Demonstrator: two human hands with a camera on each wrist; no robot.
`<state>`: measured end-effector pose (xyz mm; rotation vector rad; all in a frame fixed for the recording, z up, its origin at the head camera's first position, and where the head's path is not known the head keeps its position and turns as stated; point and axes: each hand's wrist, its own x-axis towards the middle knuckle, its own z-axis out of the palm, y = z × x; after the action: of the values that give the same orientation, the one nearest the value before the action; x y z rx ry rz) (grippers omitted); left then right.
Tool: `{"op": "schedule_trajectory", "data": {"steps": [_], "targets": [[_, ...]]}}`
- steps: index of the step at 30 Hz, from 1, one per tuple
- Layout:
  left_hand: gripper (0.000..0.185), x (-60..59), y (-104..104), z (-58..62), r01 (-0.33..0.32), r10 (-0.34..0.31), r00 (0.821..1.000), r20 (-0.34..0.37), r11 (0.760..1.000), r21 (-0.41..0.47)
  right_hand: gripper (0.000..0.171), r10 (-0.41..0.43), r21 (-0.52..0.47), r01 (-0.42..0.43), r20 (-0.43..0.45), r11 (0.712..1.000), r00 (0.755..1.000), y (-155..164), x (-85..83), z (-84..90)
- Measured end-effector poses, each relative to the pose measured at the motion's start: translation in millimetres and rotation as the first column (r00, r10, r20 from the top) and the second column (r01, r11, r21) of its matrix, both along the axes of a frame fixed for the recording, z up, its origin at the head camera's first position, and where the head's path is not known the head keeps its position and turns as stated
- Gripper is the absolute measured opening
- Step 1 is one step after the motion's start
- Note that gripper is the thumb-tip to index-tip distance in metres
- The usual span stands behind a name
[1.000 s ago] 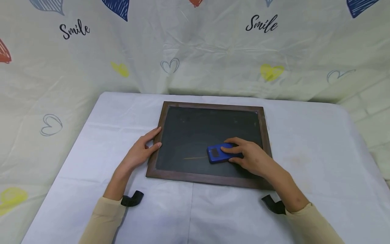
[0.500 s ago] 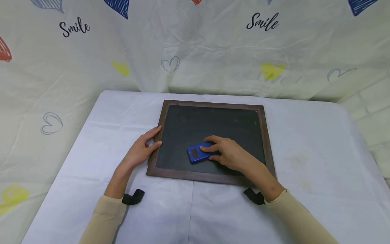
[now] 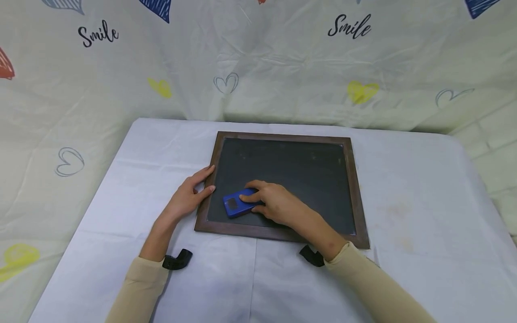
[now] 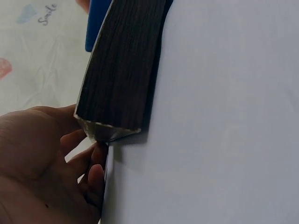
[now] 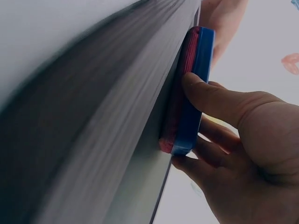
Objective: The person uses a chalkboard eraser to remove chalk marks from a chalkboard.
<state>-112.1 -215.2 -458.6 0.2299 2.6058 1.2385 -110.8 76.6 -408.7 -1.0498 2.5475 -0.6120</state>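
A dark chalkboard (image 3: 291,175) in a brown wooden frame (image 3: 206,197) lies flat on the table. My right hand (image 3: 274,204) grips a blue eraser (image 3: 236,204) with a red felt underside (image 5: 180,88) and presses it on the board's near left part; thumb and fingers (image 5: 215,98) curl round its sides. My left hand (image 3: 187,197) rests against the frame's left edge with straight fingers (image 3: 202,175) on the wood. In the left wrist view the frame (image 4: 121,70) runs past my fingers (image 4: 91,161), and the eraser (image 4: 96,23) shows beyond it.
A pale lilac cloth (image 3: 404,202) covers the table. A cream backdrop (image 3: 282,67) printed with hearts and "Smile" hangs close behind. Black wrist straps (image 3: 177,260) sit at both cuffs. Bare cloth lies to the right and in front of the board.
My right hand has slid the eraser leftward across the board's near part, from right of centre to near the left frame. The faint chalk line there is gone. The left hand has stayed put.
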Motion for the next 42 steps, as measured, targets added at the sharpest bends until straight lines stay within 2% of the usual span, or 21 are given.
{"op": "schedule_trajectory", "data": {"steps": [7,20,30,33,36,39,42], "targets": [[0.065,1.2,-2,-1.8,0.008,-0.008,1.0,0.009,1.0,0.022,0.049,0.013,0.001,-0.013,0.001,1.0,1.0,-13,0.3,-1.1],[0.065,1.4,-2,-2.7,0.001,-0.002,1.0,0.017,1.0,0.01,0.049,-0.01,0.009,0.01,-0.004,1.0,1.0,-13,4.0,-0.4],[0.066,-0.8,0,-2.7,0.002,-0.002,1.0,0.008,1.0,0.019,0.049,-0.049,0.077,0.057,-0.101,0.995,0.994,-11,1.8,-1.0],[0.066,-0.5,1,-2.5,0.0,-0.001,1.0,0.018,1.0,0.016,0.049,-0.084,0.099,0.1,-0.154,0.99,0.985,-6,0.1,-1.0],[0.066,-0.5,0,-2.0,0.002,-0.002,1.0,0.029,1.0,0.01,0.05,-0.16,0.113,0.186,-0.205,0.976,0.965,5,-4.4,-0.7],[0.067,-0.6,0,-0.4,0.001,-0.001,0.999,0.037,1.0,0.005,0.051,-0.269,0.12,0.298,-0.211,0.947,0.94,21,-11.1,1.0],[0.067,-0.3,-1,1.8,-0.006,0.006,0.999,0.048,1.0,0.005,0.052,-0.368,0.134,0.394,-0.181,0.909,0.912,39,-17.2,2.8]]}}
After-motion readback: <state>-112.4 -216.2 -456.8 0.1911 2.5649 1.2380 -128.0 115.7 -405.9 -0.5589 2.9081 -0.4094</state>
